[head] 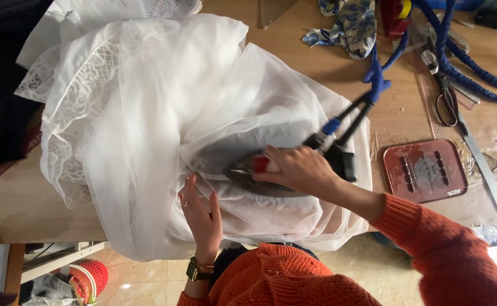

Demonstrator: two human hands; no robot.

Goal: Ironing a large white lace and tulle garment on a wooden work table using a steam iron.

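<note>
— Our hands first: what has the right hand (298,169) got?

— We have it wrapped over the handle of the iron (259,174), fingers curled shut around the grip. The iron lies flat on the white sheer fabric (163,113), near the bench's front edge.

— And our left hand (202,212)?

— We rest it open, palm down and fingers spread flat, on the fabric just beside the iron's tip; it grips nothing. A watch (194,270) sits on that wrist.

— Where does the iron's cord go?

— We see a dark cable and a blue hose (458,71) running from the iron's back toward the far right of the wooden bench (293,54).

— What else lies near us?

— A reddish iron rest (424,170) just right of the fabric, scissors (445,102) beyond it, and a crumpled floral cloth (350,22) at the far edge.
</note>
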